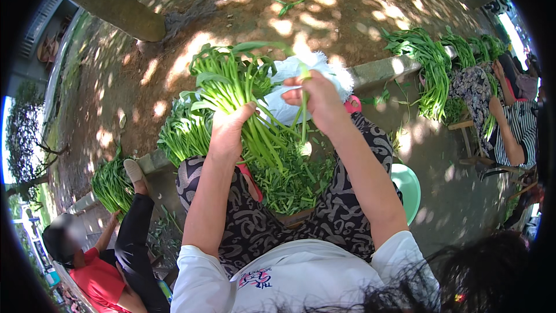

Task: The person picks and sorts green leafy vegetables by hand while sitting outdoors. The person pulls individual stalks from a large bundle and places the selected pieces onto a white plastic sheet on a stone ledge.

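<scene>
My left hand (pixel 233 120) is closed around a thick bunch of water spinach (pixel 229 84), its long pale-green stems hanging down and to the right of the wrist. To the right of it and slightly higher, my right hand (pixel 317 97) pinches a single green stalk (pixel 304 113) that dangles below the fingers. Between my knees lies a pile of torn leaves and short stem pieces (pixel 289 188). Another heap of water spinach (pixel 184 130) rests just left of the held bunch. Behind my right hand a crumpled white sack (pixel 284 104) is partly hidden.
A low stone kerb (pixel 382 73) runs across in front, with more greens (pixel 431 72) draped over it at right. A mint-green basin (pixel 407 191) stands by my right leg. A person in red (pixel 101 278) sits at left, another in stripes (pixel 515 133) at right.
</scene>
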The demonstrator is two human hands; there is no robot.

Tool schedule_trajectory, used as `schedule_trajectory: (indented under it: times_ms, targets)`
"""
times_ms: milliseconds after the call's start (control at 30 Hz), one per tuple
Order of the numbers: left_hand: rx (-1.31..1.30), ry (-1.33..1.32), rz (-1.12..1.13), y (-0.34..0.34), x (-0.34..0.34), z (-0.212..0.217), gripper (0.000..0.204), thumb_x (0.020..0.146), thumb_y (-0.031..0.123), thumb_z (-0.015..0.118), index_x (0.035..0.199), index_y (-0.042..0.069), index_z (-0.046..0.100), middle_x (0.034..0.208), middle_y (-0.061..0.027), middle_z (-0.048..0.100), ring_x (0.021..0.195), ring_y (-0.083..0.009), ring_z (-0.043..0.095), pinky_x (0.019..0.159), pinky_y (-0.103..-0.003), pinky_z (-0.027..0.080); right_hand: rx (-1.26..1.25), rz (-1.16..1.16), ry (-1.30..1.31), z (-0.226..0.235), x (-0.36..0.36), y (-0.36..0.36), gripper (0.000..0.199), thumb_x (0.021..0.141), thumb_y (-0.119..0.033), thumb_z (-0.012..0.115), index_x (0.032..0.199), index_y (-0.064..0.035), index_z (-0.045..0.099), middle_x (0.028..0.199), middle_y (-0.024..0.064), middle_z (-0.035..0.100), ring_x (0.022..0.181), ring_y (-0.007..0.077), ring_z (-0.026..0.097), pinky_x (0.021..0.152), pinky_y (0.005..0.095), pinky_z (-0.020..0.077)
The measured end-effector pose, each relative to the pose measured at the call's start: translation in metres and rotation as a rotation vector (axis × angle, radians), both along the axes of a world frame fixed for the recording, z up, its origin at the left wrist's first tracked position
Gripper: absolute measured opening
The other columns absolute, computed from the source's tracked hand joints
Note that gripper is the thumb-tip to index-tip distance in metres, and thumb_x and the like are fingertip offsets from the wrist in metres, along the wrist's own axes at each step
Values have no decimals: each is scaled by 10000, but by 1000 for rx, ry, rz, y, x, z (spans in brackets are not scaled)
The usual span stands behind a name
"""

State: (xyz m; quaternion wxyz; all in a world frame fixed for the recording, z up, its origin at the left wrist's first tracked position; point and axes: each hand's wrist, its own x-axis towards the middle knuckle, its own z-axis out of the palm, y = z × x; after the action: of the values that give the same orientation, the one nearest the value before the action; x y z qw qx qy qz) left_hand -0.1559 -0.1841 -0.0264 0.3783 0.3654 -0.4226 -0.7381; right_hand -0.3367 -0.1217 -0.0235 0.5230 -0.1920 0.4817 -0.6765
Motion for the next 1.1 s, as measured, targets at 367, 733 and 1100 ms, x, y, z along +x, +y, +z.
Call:
schedule_trajectory:
  times_ms: [367, 733, 1100]
  targets:
    - [-32, 23, -79, -3, 1, -11, 340, 795, 41, 638, 1121, 1, 550, 926, -57, 608, 789, -152, 592, 710, -288, 497, 94, 307, 391, -7, -8, -9, 234, 814, -230, 685, 953, -70, 586, 786, -20, 562, 640, 76, 492, 512, 227, 356]
    - [31, 74, -13, -13, 15, -12, 216, 794, 41, 649, 1003, 2, 609, 903, -75, 641, 781, -173, 605, 714, -313, 509, 82, 186, 199, 2, -35, -1, 65, 850, -113, 547, 855, -49, 546, 687, 38, 556, 607, 133, 532, 573, 290, 447]
    - [182, 121, 16, -12, 8, -13, 311, 792, 36, 694, 1076, 11, 568, 933, -71, 617, 827, -181, 603, 743, -316, 513, 5, -5, -138, -8, -54, 2, 280, 851, -163, 634, 1067, -3, 554, 589, -44, 432, 533, 111, 446, 543, 266, 401]
